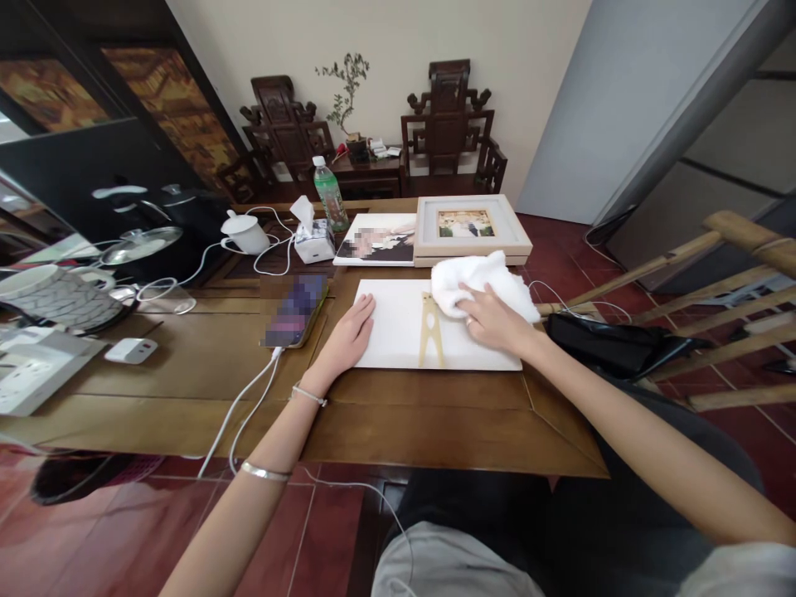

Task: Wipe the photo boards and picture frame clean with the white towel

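A white rectangular board (393, 327) lies flat on the wooden table in front of me, with a pale yellow A-shaped stand piece (429, 332) on its surface. My left hand (348, 336) rests at the board's left edge, fingers stretched out and holding nothing. At the board's right side, my right hand (491, 319) presses on a white fluffy cloth (478, 278), its fingers partly sunk into the fabric. The cloth covers the board's upper right corner and reaches past its edge.
Behind the board lie a framed photo (526, 240) and a photo panel (379, 240). To the left are a charging phone (298, 311), tissue box (314, 242), green-labelled bottle (331, 195), lidded white cup (245, 234), charger (130, 351) and power strip (37, 369). Wooden chair rails (677, 257) stand right.
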{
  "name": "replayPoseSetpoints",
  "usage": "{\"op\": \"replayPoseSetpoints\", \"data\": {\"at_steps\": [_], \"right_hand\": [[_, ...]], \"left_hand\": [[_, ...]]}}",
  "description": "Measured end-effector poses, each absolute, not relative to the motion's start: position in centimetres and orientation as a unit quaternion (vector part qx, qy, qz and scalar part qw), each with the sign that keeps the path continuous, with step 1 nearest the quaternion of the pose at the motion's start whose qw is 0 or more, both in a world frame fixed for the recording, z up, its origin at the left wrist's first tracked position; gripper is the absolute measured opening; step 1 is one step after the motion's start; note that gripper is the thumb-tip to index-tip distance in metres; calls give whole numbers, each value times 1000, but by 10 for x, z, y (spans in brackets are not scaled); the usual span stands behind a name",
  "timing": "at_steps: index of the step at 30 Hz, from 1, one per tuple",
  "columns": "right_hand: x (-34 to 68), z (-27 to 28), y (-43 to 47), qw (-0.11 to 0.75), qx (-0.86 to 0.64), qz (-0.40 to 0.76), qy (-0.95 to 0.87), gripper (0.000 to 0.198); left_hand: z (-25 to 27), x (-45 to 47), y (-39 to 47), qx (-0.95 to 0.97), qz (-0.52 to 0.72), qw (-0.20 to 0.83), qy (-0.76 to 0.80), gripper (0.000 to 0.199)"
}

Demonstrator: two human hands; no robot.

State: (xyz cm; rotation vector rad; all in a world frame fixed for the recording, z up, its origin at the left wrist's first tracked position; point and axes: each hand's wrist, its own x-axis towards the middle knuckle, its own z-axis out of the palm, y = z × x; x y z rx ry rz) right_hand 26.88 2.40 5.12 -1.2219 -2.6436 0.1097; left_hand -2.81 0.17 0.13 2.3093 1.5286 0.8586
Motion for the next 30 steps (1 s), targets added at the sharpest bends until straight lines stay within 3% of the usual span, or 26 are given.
{"op": "replayPoseSetpoints", "data": {"at_steps": [12,16,25,30], "right_hand": [[285,93,-109,22,-368,166,-914,34],[288,102,-85,9,-392,183,-901,31],[253,81,22,110,-478,159,-857,36],[211,68,45,97,-420,127,-893,58]], "left_hand": [[2,-26,2,787,303,114,525,46],[3,-25,1,786,300,115,527,47],[4,-26,1,788,297,121,525,46],[4,-28,2,789,296,122,524,47]]}}
